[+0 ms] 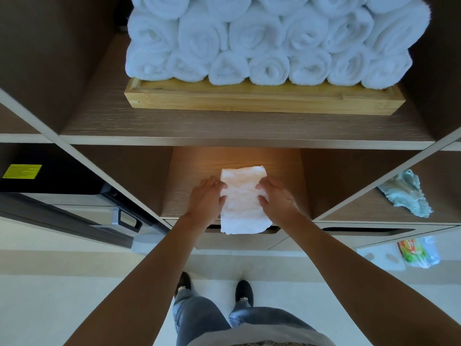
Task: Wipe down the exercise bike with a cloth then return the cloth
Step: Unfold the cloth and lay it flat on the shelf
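A white folded cloth (pixel 242 199) lies flat on the lit lower shelf (pixel 187 176) of a wooden shelf unit, its near end hanging over the shelf's front edge. My left hand (pixel 205 199) rests on the cloth's left edge, fingers curled onto it. My right hand (pixel 277 197) presses on its right edge in the same way. Both hands touch the cloth from the sides. No exercise bike is in view.
On the upper shelf a wooden tray (pixel 262 98) holds several rolled white towels (pixel 269 38). A crumpled pale blue cloth (pixel 405 193) lies in the right compartment. A dark appliance with a yellow label (pixel 22 171) stands at left. A plastic packet (pixel 419 250) lies low right.
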The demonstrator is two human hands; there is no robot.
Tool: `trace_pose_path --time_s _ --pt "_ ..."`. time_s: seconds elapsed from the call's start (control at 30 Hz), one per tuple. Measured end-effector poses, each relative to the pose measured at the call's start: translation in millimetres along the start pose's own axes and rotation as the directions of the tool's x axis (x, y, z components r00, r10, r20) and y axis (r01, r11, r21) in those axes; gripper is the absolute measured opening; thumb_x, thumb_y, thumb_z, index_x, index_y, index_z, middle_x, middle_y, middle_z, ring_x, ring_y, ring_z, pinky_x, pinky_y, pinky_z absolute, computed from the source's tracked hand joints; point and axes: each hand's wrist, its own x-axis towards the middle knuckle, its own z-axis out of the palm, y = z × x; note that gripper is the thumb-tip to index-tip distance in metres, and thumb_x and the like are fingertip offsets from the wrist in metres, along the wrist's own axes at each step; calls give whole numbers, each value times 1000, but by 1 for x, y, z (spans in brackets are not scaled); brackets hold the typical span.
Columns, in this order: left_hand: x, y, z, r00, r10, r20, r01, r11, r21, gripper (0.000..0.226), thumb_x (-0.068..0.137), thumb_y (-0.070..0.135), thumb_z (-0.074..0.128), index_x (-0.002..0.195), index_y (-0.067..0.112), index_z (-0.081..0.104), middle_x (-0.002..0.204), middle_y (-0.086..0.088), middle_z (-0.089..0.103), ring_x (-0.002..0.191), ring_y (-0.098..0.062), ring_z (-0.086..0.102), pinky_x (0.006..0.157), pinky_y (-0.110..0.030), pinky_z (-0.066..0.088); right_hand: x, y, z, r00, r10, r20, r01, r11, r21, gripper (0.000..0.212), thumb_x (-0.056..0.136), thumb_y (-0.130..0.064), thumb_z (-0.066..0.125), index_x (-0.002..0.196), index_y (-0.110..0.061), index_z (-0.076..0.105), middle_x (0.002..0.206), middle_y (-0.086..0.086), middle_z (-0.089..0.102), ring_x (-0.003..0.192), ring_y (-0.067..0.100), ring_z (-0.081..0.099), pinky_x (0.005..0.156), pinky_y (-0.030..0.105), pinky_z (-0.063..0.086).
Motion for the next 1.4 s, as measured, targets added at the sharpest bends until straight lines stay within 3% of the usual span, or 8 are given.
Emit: trace_pose_path --time_s 0.17,0.3,0.47,0.67,0.93,1.17,1.27,1.4 --pt "31 6 -5 998 -11 60 6 996 89 48 107 30 58 153 22 47 158 -1 44 140 -28 46 106 -46 48 31 -2 -1 999 26 45 -23 997 -70 40 107 -23 58 146 -17 53 153 3 47 145 22 43 119 34 36" --pt "26 6 7 993 -18 118 4 993 120 39 108 28 53 146 20 53 159 3 41 139 -27 43 103 -45 47 25 5 5 996 -16 87 26 992 -126 32 108 -18 55 139 -13 60 153 7 48 146 25 41 123 35 29" --pt "11 3 15 1000 4 16 -4 998 59 23 108 22 53 128 18 65 135 0 59 126 -25 54 97 -42 51 5 15 10 1000 12 -19 -12 1000 5 14 107 -16 56 106 -17 71 122 -4 62 113 16 60 93 24 45" --pt "18 3 14 999 -45 6 45 998 49 34 109 26 53 142 22 59 135 -4 58 128 -25 54 99 -43 52 26 4 1 983 177 -43 -168 972 166 33 106 -22 61 139 -22 59 131 -6 58 108 6 58 97 27 51" --pt "26 4 11 989 -112 -101 115 993 24 23 110 27 51 111 25 75 113 3 64 109 -18 60 82 -35 58 43 11 1 986 164 18 -164 986 9 16 110 -23 52 103 -24 66 117 -4 53 91 14 59 75 23 42" --pt "33 7 7 984 -124 -125 129 991 32 25 109 23 50 105 26 75 109 4 64 105 -19 61 78 -36 57 57 6 0 954 296 41 -288 948 -133 14 108 -14 53 117 -19 63 120 4 60 96 18 59 69 29 47" --pt "34 10 5 981 -157 -118 156 988 -18 21 108 23 53 107 26 74 114 3 63 111 -19 60 81 -37 57 56 -6 -5 975 222 16 -216 961 -170 19 108 -13 51 126 -14 58 120 6 58 101 22 61 74 31 49" --pt "18 12 5 986 -44 -162 35 998 -59 21 102 16 65 122 18 71 125 -5 63 118 -26 59 93 -46 55 18 -9 -7 1000 -29 3 29 999 -38 10 103 -9 58 105 -19 62 103 -9 52 87 14 58 69 21 40"
